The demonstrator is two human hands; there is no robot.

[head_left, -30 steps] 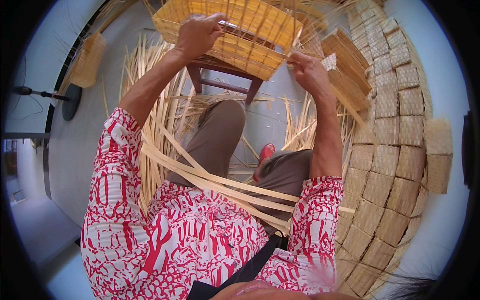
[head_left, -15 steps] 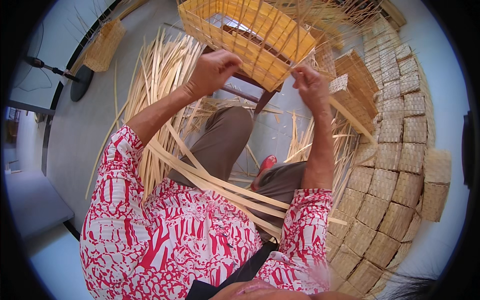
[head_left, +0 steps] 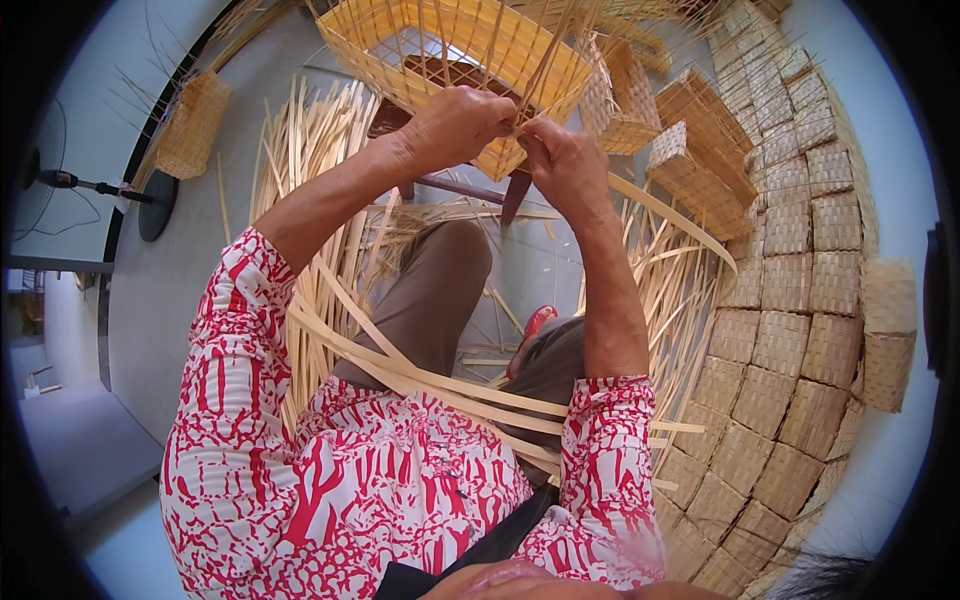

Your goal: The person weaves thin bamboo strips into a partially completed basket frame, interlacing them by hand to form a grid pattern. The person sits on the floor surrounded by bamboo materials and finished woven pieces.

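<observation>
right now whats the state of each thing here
basket: unfinished, loose strips sticking up, on a stool
left hand: closed, pinching strips at the basket's near rim
right hand: closed on the same strips
stool: upright under the basket
woven boxes: finished, stacked in rows at right
strips: loose, spread on the floor

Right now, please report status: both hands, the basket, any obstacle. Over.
Left hand and right hand together at near corner of unfinished woven basket, fingers pinching strips. Basket sits on wooden stool. Loose strips lie across lap.

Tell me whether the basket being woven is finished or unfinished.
Unfinished: loose strips stick up from the basket rim, and the left hand and right hand grip them.
</observation>
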